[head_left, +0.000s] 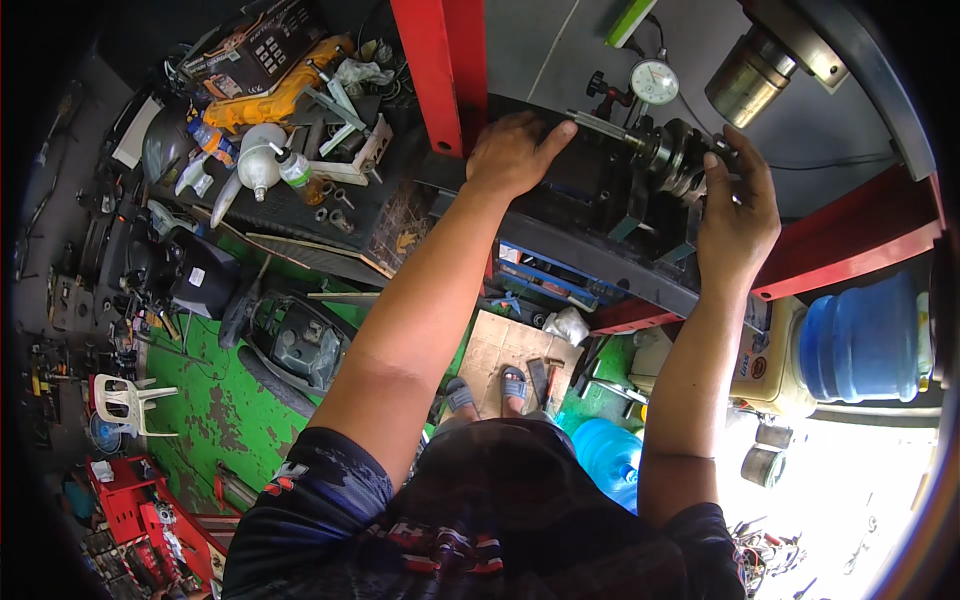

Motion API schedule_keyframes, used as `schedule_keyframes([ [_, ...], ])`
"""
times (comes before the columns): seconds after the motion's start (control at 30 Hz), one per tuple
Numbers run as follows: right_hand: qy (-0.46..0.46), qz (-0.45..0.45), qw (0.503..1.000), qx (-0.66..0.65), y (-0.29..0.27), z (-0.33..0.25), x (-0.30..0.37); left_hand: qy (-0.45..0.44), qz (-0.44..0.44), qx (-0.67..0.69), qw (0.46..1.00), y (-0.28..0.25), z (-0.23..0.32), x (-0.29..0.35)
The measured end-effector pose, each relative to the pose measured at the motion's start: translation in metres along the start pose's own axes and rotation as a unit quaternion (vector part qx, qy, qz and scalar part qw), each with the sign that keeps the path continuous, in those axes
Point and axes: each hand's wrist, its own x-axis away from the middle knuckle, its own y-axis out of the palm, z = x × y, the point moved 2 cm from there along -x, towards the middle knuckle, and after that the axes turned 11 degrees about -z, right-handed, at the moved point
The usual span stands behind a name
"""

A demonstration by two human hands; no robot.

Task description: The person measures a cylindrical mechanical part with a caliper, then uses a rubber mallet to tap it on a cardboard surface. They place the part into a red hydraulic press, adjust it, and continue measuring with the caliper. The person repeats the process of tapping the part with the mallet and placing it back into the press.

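A metal crankshaft point(672, 155) lies across dark support blocks point(632, 208) on the black bed of a red-framed press. Its thin threaded end points left. At its right end is my right hand point(738, 205), thumb and fingers closed around the shaft end. My left hand point(512, 155) rests on the black bed beside the red post, thumb spread away from the fingers. The left thumb tip is close to the threaded end; whether they touch I cannot tell. Behind the crankshaft stands a round white-faced dial gauge point(653, 82) on a stand with a red and black clamp point(606, 95).
Above right hangs the press's metal ram point(752, 75). Left of the red post point(440, 70), a cluttered bench holds bottles point(293, 165), a yellow case point(275, 90) and loose nuts point(340, 218). Blue water jugs point(860, 335) stand at right. My sandalled feet stand on cardboard point(490, 345).
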Motion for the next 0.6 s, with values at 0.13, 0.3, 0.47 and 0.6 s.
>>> schedule_keyframes([
  [0.13, -0.042, 0.026, 0.996, -0.071, 0.002, 0.007, -0.001, 0.004, 0.002, -0.001, 1.000, 0.001, 0.001, -0.001],
  [0.3, -0.050, 0.028, 0.995, -0.085, 0.004, 0.007, 0.002, 0.025, 0.051, 0.015, 0.998, 0.005, -0.003, -0.002],
  [0.47, -0.041, 0.029, 0.996, -0.069, 0.007, 0.014, 0.004, 0.028, 0.050, 0.016, 0.998, 0.006, -0.003, -0.003],
  [0.6, -0.041, 0.030, 0.995, -0.086, 0.009, 0.018, 0.003, 0.026, 0.050, 0.017, 0.998, 0.007, -0.003, -0.004],
])
